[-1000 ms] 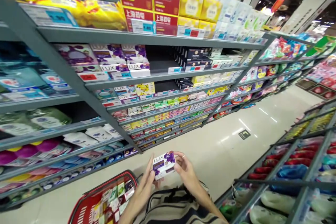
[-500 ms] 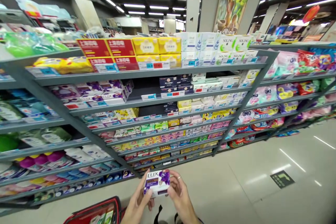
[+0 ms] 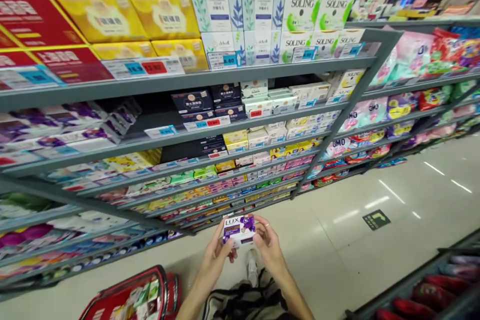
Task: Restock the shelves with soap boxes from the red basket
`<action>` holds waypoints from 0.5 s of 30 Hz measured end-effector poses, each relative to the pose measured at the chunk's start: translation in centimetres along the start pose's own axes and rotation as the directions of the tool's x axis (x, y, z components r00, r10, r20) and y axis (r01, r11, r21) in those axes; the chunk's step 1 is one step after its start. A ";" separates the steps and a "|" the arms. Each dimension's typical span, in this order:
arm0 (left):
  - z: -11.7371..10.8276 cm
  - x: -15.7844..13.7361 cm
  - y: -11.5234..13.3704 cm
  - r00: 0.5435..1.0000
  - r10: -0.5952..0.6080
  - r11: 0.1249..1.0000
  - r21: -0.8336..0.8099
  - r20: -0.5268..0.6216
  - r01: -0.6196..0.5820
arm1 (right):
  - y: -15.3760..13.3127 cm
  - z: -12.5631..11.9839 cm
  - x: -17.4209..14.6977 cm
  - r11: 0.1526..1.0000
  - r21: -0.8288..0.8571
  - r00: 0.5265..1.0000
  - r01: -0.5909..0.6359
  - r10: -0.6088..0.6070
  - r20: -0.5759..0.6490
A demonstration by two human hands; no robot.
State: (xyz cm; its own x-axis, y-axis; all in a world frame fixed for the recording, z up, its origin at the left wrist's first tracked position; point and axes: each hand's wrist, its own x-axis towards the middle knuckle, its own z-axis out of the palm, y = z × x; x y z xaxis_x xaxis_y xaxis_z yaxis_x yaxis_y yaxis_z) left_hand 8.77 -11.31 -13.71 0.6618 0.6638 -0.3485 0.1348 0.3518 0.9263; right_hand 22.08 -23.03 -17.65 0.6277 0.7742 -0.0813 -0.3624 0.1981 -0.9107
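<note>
A white and purple LUX soap box [image 3: 239, 231] is held level between both hands, its printed front turned up toward me. My left hand [image 3: 218, 247] grips its left end, thumb on the front edge and fingers behind. At the right end, my right hand [image 3: 268, 240] pinches it the same way; a ring shows on one finger. Low on the left, a red shopping basket [image 3: 162, 280] with several packaged goods [image 3: 144, 300] inside stands apart from the hands.
A grey shelf rack [image 3: 210, 72] stacked with boxed soaps runs along the front. More purple and white boxes [image 3: 71, 125] lie on its second shelf at left. Bagged goods [image 3: 375, 110] fill the shelves at right. Another rack [image 3: 423, 280] stands at lower right. A floor sign [image 3: 376, 219] marks the tiles.
The view has moved closer to the shelves and tilted down, bringing more of the basket, my clothing and a shoe into sight. Both hands still hold the soap box.
</note>
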 end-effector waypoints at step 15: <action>5.1 8.1 -0.6 0.961 0.019 1.000 0.002 0.276 -0.020 | -2.0 -6.3 2.2 1.000 -0.016 0.989 0.026 -0.028 -0.146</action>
State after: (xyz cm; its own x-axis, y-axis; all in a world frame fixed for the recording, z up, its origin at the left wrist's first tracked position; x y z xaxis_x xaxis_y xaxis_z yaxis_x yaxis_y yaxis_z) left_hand 17.81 -9.54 -16.33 0.8423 0.4620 -0.2778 0.1229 0.3373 0.9334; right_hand 28.56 -25.51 -18.62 0.7312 0.6725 -0.1142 -0.3350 0.2081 -0.9190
